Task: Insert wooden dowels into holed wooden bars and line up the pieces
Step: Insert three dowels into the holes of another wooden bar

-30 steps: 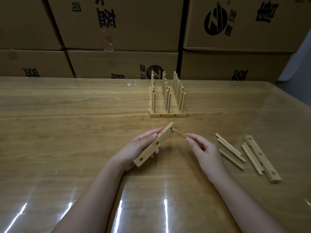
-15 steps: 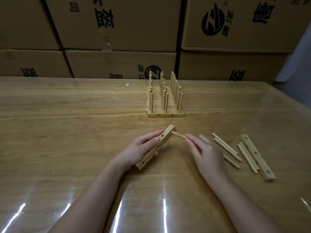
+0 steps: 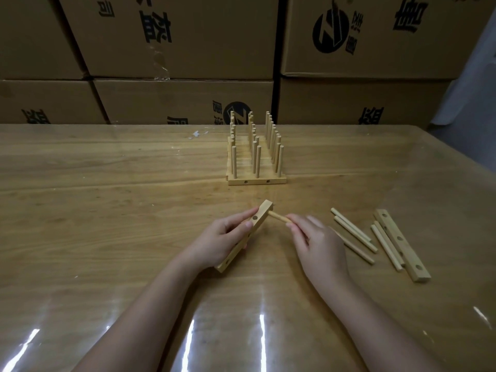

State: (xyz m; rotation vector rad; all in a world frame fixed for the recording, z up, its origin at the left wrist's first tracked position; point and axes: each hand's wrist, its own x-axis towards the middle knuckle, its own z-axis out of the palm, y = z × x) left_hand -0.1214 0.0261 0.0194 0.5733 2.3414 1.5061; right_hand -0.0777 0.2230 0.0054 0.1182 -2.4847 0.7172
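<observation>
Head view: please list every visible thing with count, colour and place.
held bar: 1, light wood, tilted, table middle
held dowel: 1, light wood, end at the held bar
doweled bars: several, light wood, in a row, far middle, dowels upright
loose dowels: 5, light wood, at right
loose bar: 1, light wood, flat, far right
table: 1, glossy brown, under all
cardboard boxes: 6, brown, stacked behind the table
left hand: 1, grips the held bar
right hand: 1, fingers pinch the held dowel

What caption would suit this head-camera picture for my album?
Left hand grips a holed wooden bar while right hand pinches a dowel set at its far end.
</observation>
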